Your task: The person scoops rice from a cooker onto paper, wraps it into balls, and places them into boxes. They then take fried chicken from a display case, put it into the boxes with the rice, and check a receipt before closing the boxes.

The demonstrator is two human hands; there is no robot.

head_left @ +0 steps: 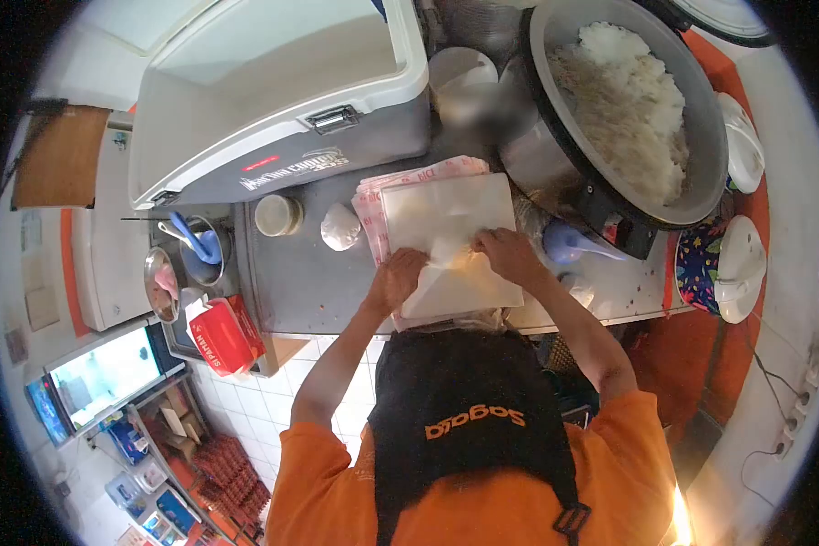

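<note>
A stack of pale wrapping paper point(450, 205) lies in front of me on the counter, over pink-and-white printed sheets point(370, 214). A small whitish mound with an orange tint point(455, 252) sits on the top sheet between my hands; what it is I cannot make out. My left hand point(399, 277) has its fingers curled in at the paper's left side. On the other side, my right hand point(510, 256) pinches the paper near the mound. Its fingertips are partly hidden.
A large cooker of white rice point(623, 109) stands open at upper right. A big open cooler box point(282, 150) fills the upper left. Nearby are a lidded jar point(278, 216), a white bundle point(340, 227), a blue ladle point(578, 244) and a red box point(223, 335).
</note>
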